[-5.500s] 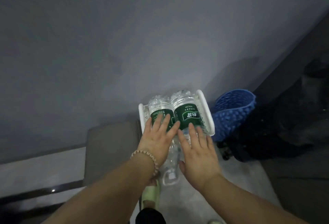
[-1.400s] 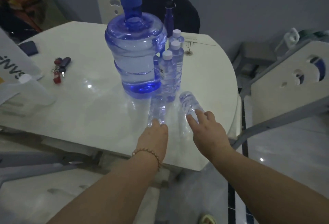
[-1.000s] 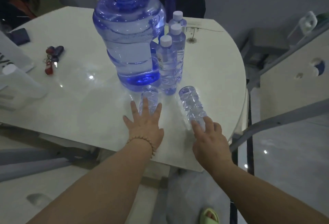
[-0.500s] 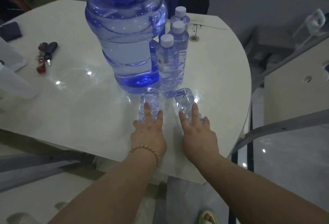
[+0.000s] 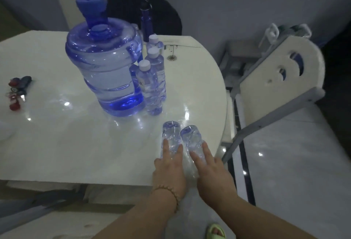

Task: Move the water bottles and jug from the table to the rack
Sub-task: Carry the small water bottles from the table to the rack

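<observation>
Clear ribbed plastic bottles lying on glossy white counter, one under each flat, spread hand; probably light, slippery, rolling: wrap around mid-body.

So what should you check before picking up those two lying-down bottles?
1. Left hand on the left lying bottle: ok, fingers rest on top.
2. Right hand on the right lying bottle: ok, fingers on top.
3. Fingers wrapped around the bottles: not ok, hands lie flat.
4. Bottles away from the table edge: not ok, they lie close to it.
5. Standing bottles and jug out of the way: ok, farther back.
6. Caps shut: cannot tell, hidden under the hands.
</observation>
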Motion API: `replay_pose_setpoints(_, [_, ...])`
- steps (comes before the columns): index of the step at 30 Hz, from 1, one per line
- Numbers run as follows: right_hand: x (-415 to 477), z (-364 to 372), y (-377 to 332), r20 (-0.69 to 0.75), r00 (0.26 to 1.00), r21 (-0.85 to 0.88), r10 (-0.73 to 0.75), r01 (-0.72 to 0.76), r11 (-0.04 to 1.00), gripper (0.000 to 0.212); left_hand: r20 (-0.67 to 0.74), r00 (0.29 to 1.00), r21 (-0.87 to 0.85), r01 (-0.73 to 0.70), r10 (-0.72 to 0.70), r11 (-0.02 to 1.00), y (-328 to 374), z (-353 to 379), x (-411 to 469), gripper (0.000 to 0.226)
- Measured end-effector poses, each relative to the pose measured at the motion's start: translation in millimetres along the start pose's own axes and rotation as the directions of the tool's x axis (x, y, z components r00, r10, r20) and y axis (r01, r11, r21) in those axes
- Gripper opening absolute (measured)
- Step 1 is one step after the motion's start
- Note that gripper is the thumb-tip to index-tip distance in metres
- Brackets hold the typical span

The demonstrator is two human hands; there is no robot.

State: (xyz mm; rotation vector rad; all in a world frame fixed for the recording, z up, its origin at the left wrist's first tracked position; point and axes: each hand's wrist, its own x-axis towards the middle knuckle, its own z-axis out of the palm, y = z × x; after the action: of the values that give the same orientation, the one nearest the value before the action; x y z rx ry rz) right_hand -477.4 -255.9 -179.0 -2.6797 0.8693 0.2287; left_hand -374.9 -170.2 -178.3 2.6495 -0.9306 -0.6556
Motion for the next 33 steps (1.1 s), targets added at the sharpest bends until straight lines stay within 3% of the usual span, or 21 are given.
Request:
replay_pose_setpoints(4, [-37.7, -24.8, 40.6, -0.099, 0.992, 0.027, 0.079, -0.076, 0.997, 0.08, 0.052, 0.994, -0.062, -0.092, 0.095, 0.994, 51.4, 1.8, -21.5, 0.08])
replay_pose_setpoints(11, [-88.5, -62.1, 119.5, -0.197, 0.966, 0.009, 0.169, -0.17, 0.985, 0.079, 0.003, 0.968, -0.041, -0.249, 0.249, 0.968, 150.9, 8.0, -55.9, 0.074])
replay_pose_setpoints(22, [-182.0, -120.0, 383.2, -0.212, 0.934, 0.071, 0.287, -0.278, 0.958, 0.084, -0.006, 0.903, -0.02, -0.429, 0.429, 0.903, 396.4, 132.5, -85.8, 0.09])
replay_pose_setpoints(27, [-185.5, -162.7, 478.7, -0.274, 0.896, 0.054, 0.35, -0.349, 0.936, 0.081, -0.078, 0.872, 0.027, -0.483, 0.484, 0.875, 502.2, 152.1, -76.6, 0.088])
replay_pose_setpoints(33, [-147.4, -203.4, 540.6, -0.377, 0.852, 0.108, 0.363, -0.349, 0.931, 0.079, -0.173, 0.839, 0.023, -0.521, 0.516, 0.854, 583.9, 157.0, -30.8, 0.085])
